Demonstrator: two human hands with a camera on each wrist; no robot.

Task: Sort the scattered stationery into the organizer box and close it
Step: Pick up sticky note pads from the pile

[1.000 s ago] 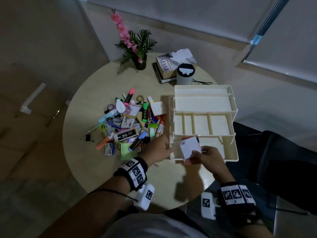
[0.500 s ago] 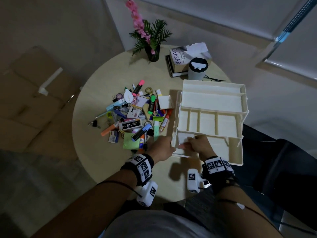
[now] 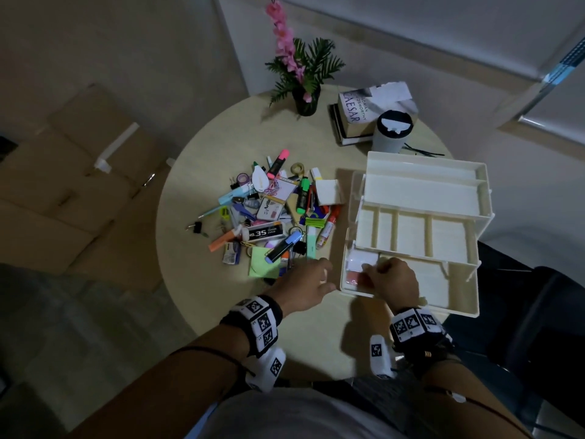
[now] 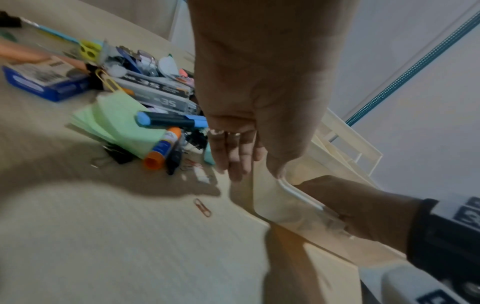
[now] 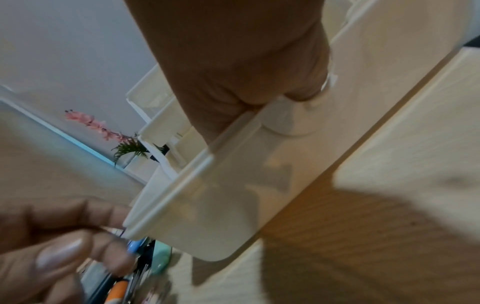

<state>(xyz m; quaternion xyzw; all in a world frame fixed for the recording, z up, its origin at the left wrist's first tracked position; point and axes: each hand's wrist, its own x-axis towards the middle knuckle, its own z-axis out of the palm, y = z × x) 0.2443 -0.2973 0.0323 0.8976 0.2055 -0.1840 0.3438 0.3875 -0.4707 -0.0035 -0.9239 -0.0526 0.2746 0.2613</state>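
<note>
The cream organizer box (image 3: 421, 185) stands open on the round table, tiers stepped back. My right hand (image 3: 372, 267) is down in the left end of its bottom tray (image 3: 443, 296), fingers curled on a white note pad (image 3: 362, 258) lying over a pink one (image 3: 352, 277). In the right wrist view the box wall (image 5: 207, 195) hides those fingers. My left hand (image 3: 323, 274) hovers beside the box's front left corner, fingers loose and empty (image 4: 233, 156). The stationery pile (image 3: 272, 217) lies left of the box, with green sticky notes (image 3: 261, 264) and a blue highlighter (image 3: 283, 245) nearest.
A flower pot (image 3: 305, 103), stacked books (image 3: 357, 118) and a grey cylinder with a black lid (image 3: 391, 131) stand at the table's far side. A loose paper clip (image 4: 202, 207) lies near my left hand. A dark chair (image 3: 538, 312) is on the right.
My right hand has carried the white and pink pads from above the box's front edge down into the bottom tray's left end. The left hand has stayed beside the box corner.
</note>
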